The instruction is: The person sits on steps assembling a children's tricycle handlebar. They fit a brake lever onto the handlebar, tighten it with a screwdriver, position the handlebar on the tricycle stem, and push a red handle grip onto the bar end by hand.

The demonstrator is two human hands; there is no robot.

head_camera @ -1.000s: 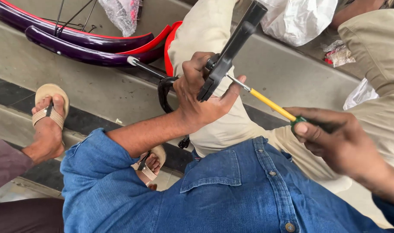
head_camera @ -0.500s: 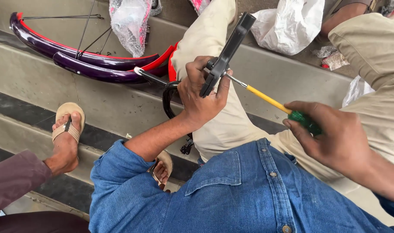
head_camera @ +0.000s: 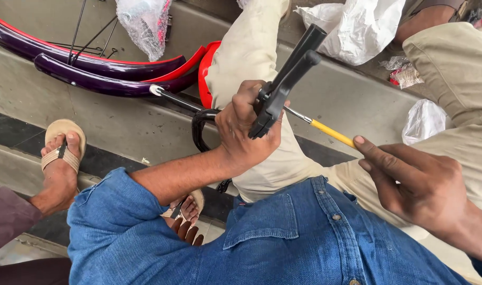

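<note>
Left hand (head_camera: 246, 137) clamps the black brake-lever assembly (head_camera: 283, 79); right hand (head_camera: 415, 184) grips the yellow-shafted screwdriver (head_camera: 325, 129), tip at its clamp. Tightening stage; steady alignment seems required next.

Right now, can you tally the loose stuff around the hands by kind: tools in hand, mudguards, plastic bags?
Screwdriver, yellow shaft, in the right hand: 1
Black brake lever part, in the left hand: 1
Purple-and-red mudguards: 2
Plastic bags: 3
Total: 7
</note>
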